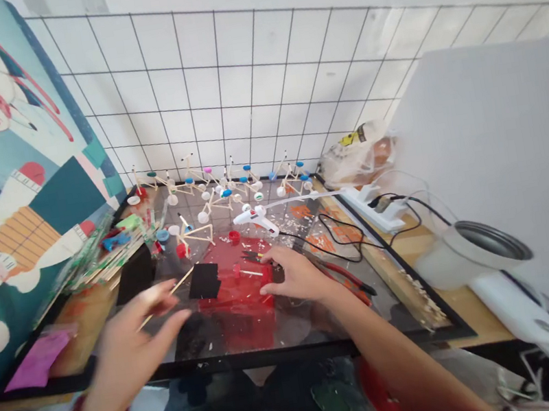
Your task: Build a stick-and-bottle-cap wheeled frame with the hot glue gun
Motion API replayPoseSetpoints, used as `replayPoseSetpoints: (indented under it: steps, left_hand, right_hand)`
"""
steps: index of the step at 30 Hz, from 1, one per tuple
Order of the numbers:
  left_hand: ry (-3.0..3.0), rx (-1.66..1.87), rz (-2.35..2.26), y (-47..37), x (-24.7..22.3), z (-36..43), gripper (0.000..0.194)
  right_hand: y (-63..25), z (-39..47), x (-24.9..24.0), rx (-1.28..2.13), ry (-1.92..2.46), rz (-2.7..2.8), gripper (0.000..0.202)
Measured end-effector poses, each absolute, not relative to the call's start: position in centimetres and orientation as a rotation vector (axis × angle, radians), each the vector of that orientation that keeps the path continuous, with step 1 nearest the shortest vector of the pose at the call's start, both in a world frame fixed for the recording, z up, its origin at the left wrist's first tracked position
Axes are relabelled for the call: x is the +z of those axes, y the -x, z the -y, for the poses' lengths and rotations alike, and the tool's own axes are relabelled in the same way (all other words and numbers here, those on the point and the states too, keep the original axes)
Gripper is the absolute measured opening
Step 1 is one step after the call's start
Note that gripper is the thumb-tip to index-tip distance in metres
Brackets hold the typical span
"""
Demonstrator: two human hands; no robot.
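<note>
My left hand (141, 334), blurred by motion, is closed on a thin wooden stick (182, 280) that points up and right. Beside its tip lies a black square piece (204, 281). My right hand (296, 275) rests low over a red sheet (251, 320), thumb and fingers apart on either side of a small red cap (267, 275). From that cap a short pale stick (251, 274) runs left to another small red piece (237, 270). Just beyond the right fingertips is a cutting tool with dark jaws (250, 256). Whether the fingers touch the cap is unclear.
A white glue gun (257, 218) lies behind, its black cord (332, 224) trailing right to a power strip (373, 207). Several stick-and-cap models (225, 192) stand along the back. Orange-handled pliers (346, 281) lie by my right forearm. Wooden sticks (106, 263) are heaped left.
</note>
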State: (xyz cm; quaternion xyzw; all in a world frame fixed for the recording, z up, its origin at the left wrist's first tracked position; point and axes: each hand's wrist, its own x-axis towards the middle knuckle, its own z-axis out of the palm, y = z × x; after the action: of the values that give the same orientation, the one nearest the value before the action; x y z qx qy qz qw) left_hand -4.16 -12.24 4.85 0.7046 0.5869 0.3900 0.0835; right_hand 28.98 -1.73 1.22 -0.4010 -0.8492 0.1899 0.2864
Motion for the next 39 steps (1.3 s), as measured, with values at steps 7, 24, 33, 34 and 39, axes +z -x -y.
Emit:
replayPoseSetpoints:
  steps: [7,24,33,34,39]
  left_hand:
    - [-2.277,0.866,-1.516,-4.4,1.6,2.7,0.080]
    - [-2.239,0.850,-1.316,-3.9,-0.4,1.5,0.085]
    - [-2.280,0.821,-1.286,-3.8,-0.6,1.7,0.085]
    - [-2.255,0.806,-1.284,-4.0,-0.5,1.7,0.082]
    - [-2.146,0.744,-1.284,-4.1,0.3,1.7,0.080]
  right_hand:
    - [-28.1,1.7,-0.1,0.326,1.067,2.403,0.031]
    - [-29.2,1.3,0.1,0.312,1.059,2.425,0.061]
    - [-29.4,1.4,0.8,0.345,1.059,2.373,0.041]
    - [-29.3,1.4,0.8,0.351,1.045,2.375,0.035]
    - [-29.1,1.4,0.5,0.368,1.006,2.402,0.026]
